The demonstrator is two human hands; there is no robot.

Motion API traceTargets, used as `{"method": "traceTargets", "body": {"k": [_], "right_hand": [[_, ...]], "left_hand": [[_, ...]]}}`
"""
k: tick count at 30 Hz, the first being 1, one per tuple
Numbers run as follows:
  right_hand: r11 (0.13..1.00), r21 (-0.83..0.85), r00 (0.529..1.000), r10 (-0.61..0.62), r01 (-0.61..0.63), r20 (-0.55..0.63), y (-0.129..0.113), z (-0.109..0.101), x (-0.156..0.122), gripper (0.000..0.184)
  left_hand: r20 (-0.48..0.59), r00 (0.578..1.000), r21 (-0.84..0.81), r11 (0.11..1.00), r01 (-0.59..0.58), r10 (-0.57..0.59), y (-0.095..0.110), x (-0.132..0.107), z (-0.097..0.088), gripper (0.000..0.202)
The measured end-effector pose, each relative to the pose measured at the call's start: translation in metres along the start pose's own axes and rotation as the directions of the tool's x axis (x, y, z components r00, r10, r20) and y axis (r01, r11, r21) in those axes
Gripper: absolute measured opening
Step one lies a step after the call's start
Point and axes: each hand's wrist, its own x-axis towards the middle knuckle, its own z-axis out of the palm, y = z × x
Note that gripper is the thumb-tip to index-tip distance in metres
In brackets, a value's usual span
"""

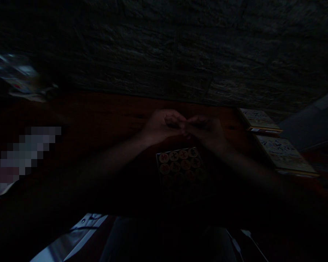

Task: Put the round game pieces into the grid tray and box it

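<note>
The light is very dim. My left hand (162, 127) and my right hand (209, 133) meet at the fingertips above the wooden table (117, 112). Their fingers curl and pinch together; whatever they hold, if anything, is too dark and small to make out. Just below the hands, nearer to me, lies a shallow box with round Chinese chess pieces (185, 165) in rows. Red and dark characters mark their faces. The box's near part fades into shadow.
Two flat boxes or books, a far one (259, 119) and a nearer one (285, 151), lie at the right. A blurred clear container (19, 74) stands at the back left. A stone-patterned wall (164, 47) rises behind the table. White cables (236, 243) hang below its front edge.
</note>
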Motion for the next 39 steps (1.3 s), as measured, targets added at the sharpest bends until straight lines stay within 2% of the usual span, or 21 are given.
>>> {"method": "traceTargets", "body": {"k": [4, 9, 19, 24, 30, 35, 39], "right_hand": [[1.000, 0.008, 1.000, 0.001, -0.001, -0.002, 0.0008, -0.0006, 0.0000, 0.045], [0.999, 0.028, 1.000, -0.024, 0.025, -0.010, 0.0037, -0.0021, 0.0017, 0.039], [0.997, 0.058, 0.999, -0.042, 0.043, -0.017, 0.0049, 0.0003, 0.0017, 0.044], [0.994, 0.089, 0.998, -0.061, 0.062, -0.014, 0.0043, 0.0004, 0.0015, 0.041], [0.996, 0.047, 0.997, -0.073, 0.073, -0.003, 0.0027, -0.0005, -0.0002, 0.038], [0.998, 0.024, 0.998, -0.057, 0.057, 0.001, 0.0015, -0.0009, 0.0004, 0.043], [0.999, 0.043, 0.999, -0.033, 0.033, -0.003, 0.0017, -0.0005, 0.0013, 0.044]], "left_hand": [[0.017, 1.000, -0.026, 1.000, -0.004, 0.004, 0.0022, -0.0011, 0.0017, 0.031], [-0.033, 0.999, -0.030, 0.999, 0.035, -0.036, 0.0043, -0.0029, -0.0012, 0.031], [0.009, 1.000, -0.046, 0.999, -0.008, 0.008, -0.0003, -0.0013, -0.0028, 0.032], [0.004, 1.000, -0.043, 0.999, -0.021, 0.021, -0.0006, -0.0018, -0.0028, 0.032], [-0.014, 1.000, -0.049, 0.999, -0.012, 0.012, 0.0003, -0.0017, -0.0022, 0.031], [-0.034, 0.999, -0.081, 0.997, 0.019, -0.022, 0.0016, -0.0026, -0.0006, 0.028], [-0.060, 0.992, -0.185, 0.978, 0.101, -0.114, 0.0061, -0.0035, 0.0015, 0.022]]}}
